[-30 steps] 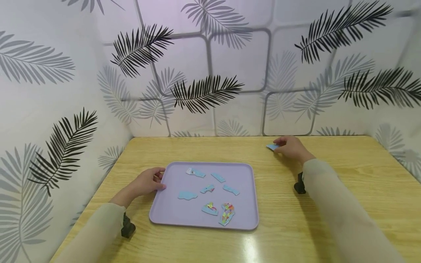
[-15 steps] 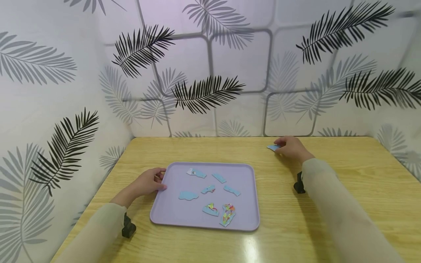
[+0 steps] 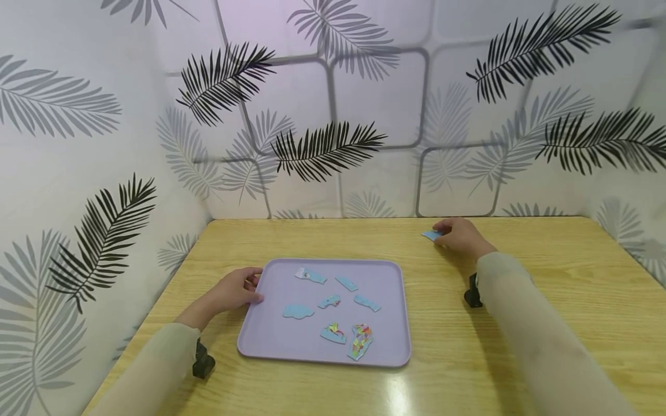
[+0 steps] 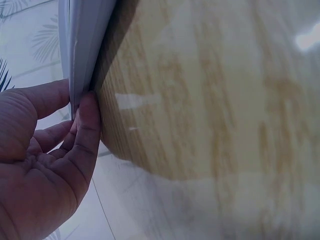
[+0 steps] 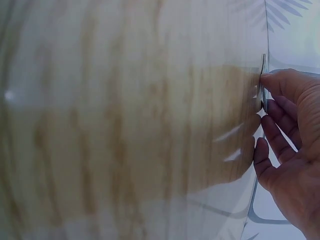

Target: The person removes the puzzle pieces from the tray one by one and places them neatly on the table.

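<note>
At the tray's left edge, my left hand (image 3: 235, 290) grips the lilac tray (image 3: 270, 341). In the left wrist view, the thumb lies on one side of the tray's rim (image 4: 82, 45) and fingers on the other. Several flat puzzle pieces lie apart on the tray, among them a plain blue piece (image 3: 298, 311) and a multicoloured piece (image 3: 361, 341). Beyond the tray's right back corner, my right hand (image 3: 460, 237) pinches a light blue puzzle piece (image 3: 430, 234) at the table surface. Edge-on, that piece (image 5: 263, 62) looks thin in the right wrist view; the fingers hide part of it.
The wooden table (image 3: 322, 237) runs back to a wall (image 3: 374, 104) patterned with feather-like leaves. Another patterned wall (image 3: 62, 173) borders the table on the left. Black wrist cameras sit on both sleeves.
</note>
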Action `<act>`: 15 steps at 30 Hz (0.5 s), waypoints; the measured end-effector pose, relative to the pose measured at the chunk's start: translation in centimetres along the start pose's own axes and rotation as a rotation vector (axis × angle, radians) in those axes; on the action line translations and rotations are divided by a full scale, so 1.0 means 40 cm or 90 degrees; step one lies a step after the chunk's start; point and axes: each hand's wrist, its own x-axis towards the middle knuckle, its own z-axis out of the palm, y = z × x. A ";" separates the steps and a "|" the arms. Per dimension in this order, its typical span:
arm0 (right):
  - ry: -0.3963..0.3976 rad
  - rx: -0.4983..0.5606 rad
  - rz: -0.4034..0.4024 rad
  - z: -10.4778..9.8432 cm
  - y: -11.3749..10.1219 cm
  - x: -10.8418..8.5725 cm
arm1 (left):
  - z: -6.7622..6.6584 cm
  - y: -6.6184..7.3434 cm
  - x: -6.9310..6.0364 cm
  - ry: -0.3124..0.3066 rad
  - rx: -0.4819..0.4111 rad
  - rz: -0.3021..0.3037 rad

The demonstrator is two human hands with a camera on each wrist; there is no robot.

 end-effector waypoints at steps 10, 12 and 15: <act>-0.020 -0.011 0.002 -0.002 -0.002 0.000 | 0.000 -0.002 0.002 0.000 0.004 0.011; -0.020 -0.018 -0.002 -0.002 -0.002 0.001 | 0.000 -0.002 0.002 0.000 0.006 0.011; -0.019 -0.017 -0.001 -0.003 -0.003 0.001 | 0.000 -0.003 0.002 -0.001 0.006 0.010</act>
